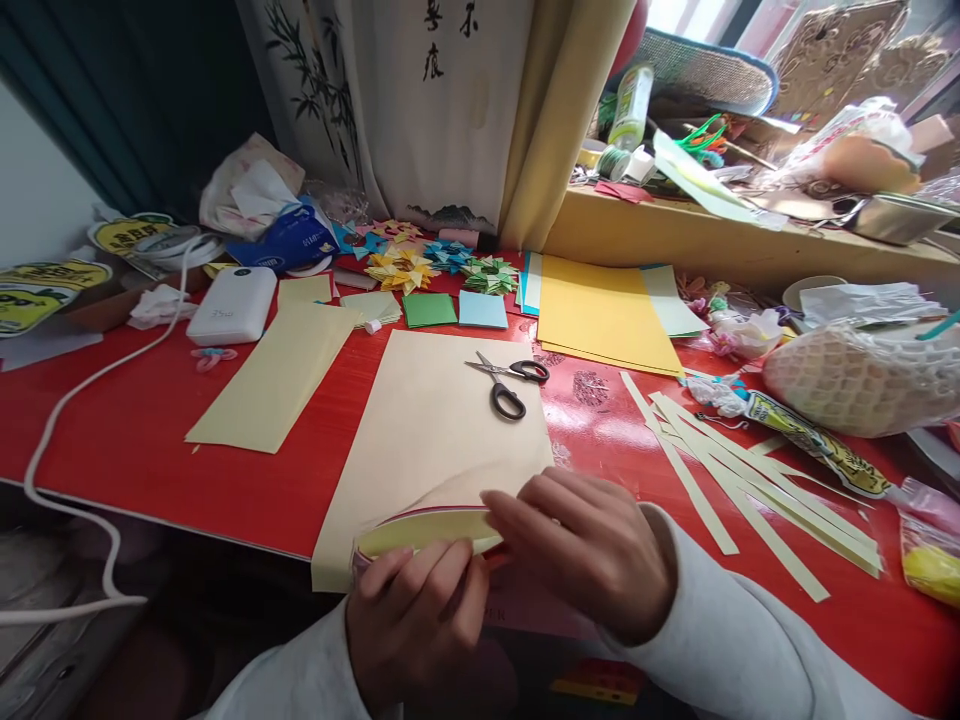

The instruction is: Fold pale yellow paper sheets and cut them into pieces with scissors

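Observation:
Close to my body, at the table's near edge, I hold a clear plastic packet with pale yellow paper point(427, 529) inside, its upper edge bowed apart. My left hand point(424, 605) is closed around the packet's lower side. The fingers of my right hand point(581, 540) pinch its right end; the fingertips are partly hidden. Under the packet lies a large cream sheet point(420, 420). Black-handled scissors point(504, 382) rest on that sheet with their blades slightly apart.
Pale strips point(750, 480) lie on the red table point(592, 440) at right. Yellow sheets point(600, 310) and folded paper flowers point(405, 270) are behind. Long pale sheets point(274, 375) and a white power bank point(232, 305) sit left, beside a white cable point(82, 375).

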A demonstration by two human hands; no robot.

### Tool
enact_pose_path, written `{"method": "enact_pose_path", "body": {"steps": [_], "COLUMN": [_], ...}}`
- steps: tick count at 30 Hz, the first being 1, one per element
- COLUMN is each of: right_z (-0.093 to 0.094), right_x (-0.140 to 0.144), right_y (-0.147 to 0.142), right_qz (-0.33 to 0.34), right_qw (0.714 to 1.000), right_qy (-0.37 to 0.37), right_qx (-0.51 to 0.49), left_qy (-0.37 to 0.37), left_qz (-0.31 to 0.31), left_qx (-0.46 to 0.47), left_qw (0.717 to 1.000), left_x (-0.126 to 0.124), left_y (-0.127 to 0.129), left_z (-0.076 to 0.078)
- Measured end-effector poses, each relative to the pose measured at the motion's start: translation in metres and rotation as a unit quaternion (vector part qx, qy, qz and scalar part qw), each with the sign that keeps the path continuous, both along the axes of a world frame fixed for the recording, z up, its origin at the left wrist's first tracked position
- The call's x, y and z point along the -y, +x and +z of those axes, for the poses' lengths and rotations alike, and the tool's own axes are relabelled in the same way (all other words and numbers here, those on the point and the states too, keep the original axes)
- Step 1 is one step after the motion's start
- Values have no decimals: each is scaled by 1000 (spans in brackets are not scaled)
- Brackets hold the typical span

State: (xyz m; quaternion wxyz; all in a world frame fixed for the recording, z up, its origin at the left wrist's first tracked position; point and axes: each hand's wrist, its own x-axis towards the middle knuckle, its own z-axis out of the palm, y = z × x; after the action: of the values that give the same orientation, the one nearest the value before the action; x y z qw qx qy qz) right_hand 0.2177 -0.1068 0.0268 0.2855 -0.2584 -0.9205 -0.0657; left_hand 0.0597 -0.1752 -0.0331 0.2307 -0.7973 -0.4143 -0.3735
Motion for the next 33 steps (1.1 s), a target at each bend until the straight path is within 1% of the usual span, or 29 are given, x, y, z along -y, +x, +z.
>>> {"method": "enact_pose_path", "body": {"steps": [2,4,9,18,22,27,33], "right_z": [-1,-4,-11,-11,-11,-12,-12], "right_x": [3,5,8,12,12,12,13], "right_y": [-2,-3,-5,-7,-6,-6,-5], "right_qz": [39,50,34,20,30,40,48], "right_qw": [999,999,999,998,998,997,995], "right_qy": [-20,-16,-7,-18,-13,12,36], "right_qx": [2,-5,-12,-51,-60,-71,-77], "left_qy": [3,7,10,14,9,7,8], "left_qz": [0,2,7,13,16,10,12], "left_qx": [1,5,17,22,18,29,36], "left_qw": [1000,1000,1000,1000,1000,1000,999], "left_x": [0,-1,-2,-1,-1,-2,-2], "left_y": [0,0,1,2,2,3,3], "left_z": [1,1,1,0,0,2,1]}}
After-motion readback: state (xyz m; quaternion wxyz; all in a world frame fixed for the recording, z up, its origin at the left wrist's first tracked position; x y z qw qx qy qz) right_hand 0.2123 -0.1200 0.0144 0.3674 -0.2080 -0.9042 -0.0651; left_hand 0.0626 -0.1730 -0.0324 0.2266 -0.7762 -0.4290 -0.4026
